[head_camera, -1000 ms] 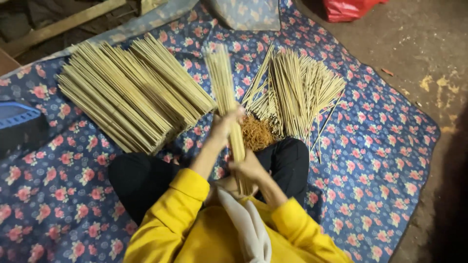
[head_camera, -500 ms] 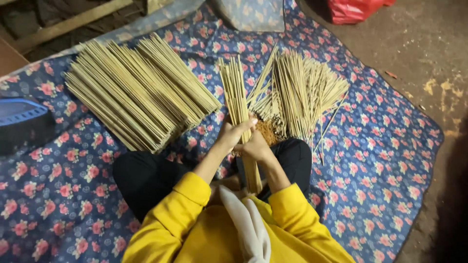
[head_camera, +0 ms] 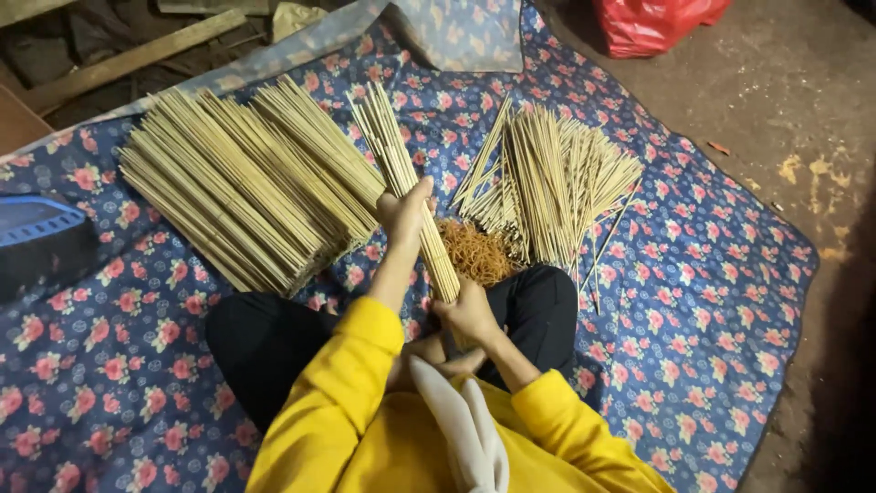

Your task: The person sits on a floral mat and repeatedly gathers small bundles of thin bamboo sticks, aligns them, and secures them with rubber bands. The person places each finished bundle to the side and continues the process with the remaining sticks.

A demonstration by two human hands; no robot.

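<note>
A floral blue cloth [head_camera: 712,301] is lying spread over the floor, running out of view past the bottom and left edges. Well to the left of the grip, a large heap of bundled sticks [head_camera: 246,192] is lying on the cloth; to the right of the grip a smaller loose pile of sticks [head_camera: 557,178] is fanning out, its near ends partly hiding behind a tangle of orange-brown shavings [head_camera: 474,251]. The person in yellow sleeves is sitting cross-legged, the lap mostly hidden by the arms. A held bundle of sticks [head_camera: 392,146] is slanting up and away between both hands. The left hand [head_camera: 406,212] is wrapping its grip tight around the bundle's middle, while the right hand [head_camera: 467,312] is clamping the lower end, which is disappearing behind the fingers. A blue object [head_camera: 36,228] is lying far left, cut off by the frame and hard to identify.
</note>
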